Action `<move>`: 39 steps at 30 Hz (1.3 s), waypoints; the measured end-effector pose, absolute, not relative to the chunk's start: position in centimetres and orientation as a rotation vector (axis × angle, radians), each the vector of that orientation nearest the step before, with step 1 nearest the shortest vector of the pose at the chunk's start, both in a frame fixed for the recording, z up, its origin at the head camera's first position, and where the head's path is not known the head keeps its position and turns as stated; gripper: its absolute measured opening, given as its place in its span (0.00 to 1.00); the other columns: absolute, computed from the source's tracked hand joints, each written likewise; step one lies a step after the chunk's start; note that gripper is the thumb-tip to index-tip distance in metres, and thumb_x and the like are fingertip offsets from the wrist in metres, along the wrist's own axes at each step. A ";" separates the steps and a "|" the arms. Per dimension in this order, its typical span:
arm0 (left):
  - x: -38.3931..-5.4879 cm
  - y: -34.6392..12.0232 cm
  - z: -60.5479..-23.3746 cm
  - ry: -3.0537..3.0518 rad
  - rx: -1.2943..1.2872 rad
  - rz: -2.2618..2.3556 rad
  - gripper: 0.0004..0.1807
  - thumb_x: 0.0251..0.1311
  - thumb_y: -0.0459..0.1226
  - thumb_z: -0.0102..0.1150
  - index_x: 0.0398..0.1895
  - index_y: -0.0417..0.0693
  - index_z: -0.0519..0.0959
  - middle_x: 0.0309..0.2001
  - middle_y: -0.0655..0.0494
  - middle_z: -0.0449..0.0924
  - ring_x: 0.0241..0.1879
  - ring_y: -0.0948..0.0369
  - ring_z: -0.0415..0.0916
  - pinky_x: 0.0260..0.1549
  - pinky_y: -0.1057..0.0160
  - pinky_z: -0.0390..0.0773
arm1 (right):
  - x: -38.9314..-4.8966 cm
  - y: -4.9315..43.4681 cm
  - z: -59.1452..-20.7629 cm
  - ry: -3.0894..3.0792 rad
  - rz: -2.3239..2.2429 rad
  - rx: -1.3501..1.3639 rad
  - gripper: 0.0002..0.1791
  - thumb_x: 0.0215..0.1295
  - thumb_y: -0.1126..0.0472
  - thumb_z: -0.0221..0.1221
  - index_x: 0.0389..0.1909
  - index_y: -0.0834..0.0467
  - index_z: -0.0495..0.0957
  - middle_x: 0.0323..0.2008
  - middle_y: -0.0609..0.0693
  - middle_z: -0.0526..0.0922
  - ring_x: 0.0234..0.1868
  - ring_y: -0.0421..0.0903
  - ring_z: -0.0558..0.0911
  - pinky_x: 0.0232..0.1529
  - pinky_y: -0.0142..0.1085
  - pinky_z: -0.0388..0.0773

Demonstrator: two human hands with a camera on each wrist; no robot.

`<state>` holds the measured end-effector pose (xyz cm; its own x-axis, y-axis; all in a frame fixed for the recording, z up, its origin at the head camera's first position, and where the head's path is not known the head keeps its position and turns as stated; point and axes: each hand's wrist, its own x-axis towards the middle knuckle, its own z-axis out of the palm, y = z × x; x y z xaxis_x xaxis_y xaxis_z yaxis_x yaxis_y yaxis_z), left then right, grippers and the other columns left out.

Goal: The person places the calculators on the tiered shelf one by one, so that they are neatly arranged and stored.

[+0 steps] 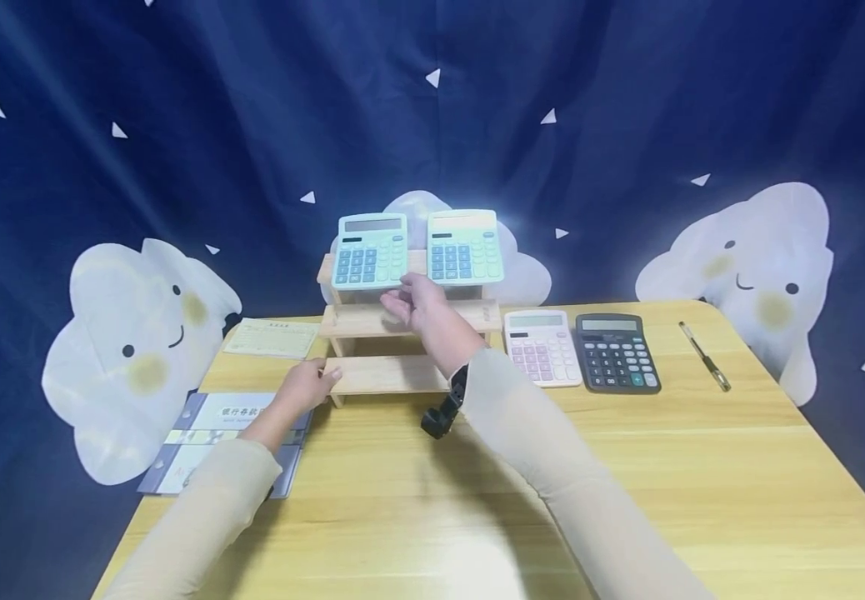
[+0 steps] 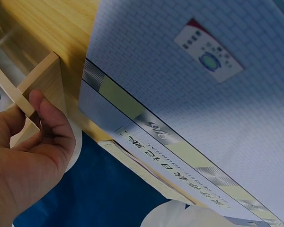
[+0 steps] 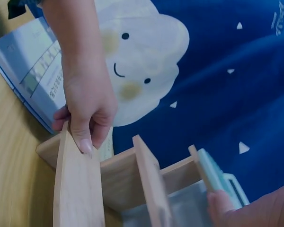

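Note:
A three-tier wooden display rack (image 1: 387, 377) stands at the table's back. My left hand (image 1: 303, 387) grips the left end of its lowest board, thumb on the front face and fingers curled behind, as the left wrist view also shows. Two turquoise calculators lean side by side on the top tier, a left one (image 1: 372, 237) and a right one (image 1: 466, 237). My right hand (image 1: 423, 304) reaches over the rack with loosely bent fingers, fingertips right at the left calculator's lower right corner. In the right wrist view, part of that hand (image 3: 222, 203) overlaps the top board's edge.
Right of the rack lie a pink-and-white calculator (image 1: 541, 348), a black calculator (image 1: 616, 353) and a pen (image 1: 705, 356). On the left are a paper slip pad (image 1: 271, 337) and a grey-blue journal book (image 1: 215, 412), partly under my left arm. A dark blue curtain (image 1: 590, 50) hangs behind.

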<state>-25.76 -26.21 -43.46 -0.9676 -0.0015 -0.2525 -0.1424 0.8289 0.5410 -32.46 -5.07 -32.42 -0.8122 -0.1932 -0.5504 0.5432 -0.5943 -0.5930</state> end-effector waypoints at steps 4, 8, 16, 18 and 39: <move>-25.7 -26.4 -43.8 2.771 -0.108 0.837 0.34 0.72 0.47 0.42 0.68 0.27 0.55 0.57 0.28 0.69 0.35 0.52 0.83 0.53 0.44 0.72 | -31.2 -4.5 -31.8 1.242 -2.240 0.513 0.26 0.68 0.63 0.46 0.67 0.62 0.59 0.59 0.64 0.72 0.58 0.60 0.75 0.57 0.45 0.73; -25.8 -26.6 -44.1 2.775 -0.102 0.817 0.34 0.72 0.47 0.42 0.67 0.26 0.55 0.56 0.27 0.69 0.35 0.51 0.83 0.54 0.44 0.70 | -29.9 -3.5 -31.0 1.445 -2.121 0.346 0.22 0.66 0.62 0.49 0.60 0.63 0.69 0.46 0.57 0.80 0.46 0.54 0.81 0.53 0.42 0.76; -25.8 -27.1 -44.3 2.781 -0.096 0.774 0.34 0.72 0.46 0.41 0.67 0.25 0.55 0.47 0.31 0.78 0.33 0.52 0.83 0.55 0.42 0.69 | -29.8 1.4 -28.9 1.962 -1.908 0.078 0.17 0.64 0.62 0.53 0.52 0.64 0.75 0.28 0.52 0.81 0.22 0.43 0.79 0.29 0.31 0.78; -25.9 -27.1 -44.3 2.781 -0.104 0.766 0.34 0.72 0.46 0.41 0.67 0.25 0.55 0.43 0.34 0.80 0.33 0.52 0.83 0.54 0.42 0.69 | -30.2 3.2 -28.8 2.082 -1.857 0.076 0.17 0.65 0.62 0.53 0.52 0.64 0.75 0.32 0.55 0.82 0.22 0.43 0.79 0.29 0.32 0.78; -25.5 -26.2 -43.1 2.766 -0.053 0.751 0.33 0.72 0.46 0.40 0.65 0.23 0.55 0.46 0.31 0.78 0.35 0.49 0.83 0.51 0.42 0.72 | -28.4 24.0 -39.8 2.855 -1.021 0.279 0.24 0.62 0.56 0.47 0.53 0.68 0.74 0.48 0.65 0.78 0.47 0.59 0.77 0.48 0.49 0.74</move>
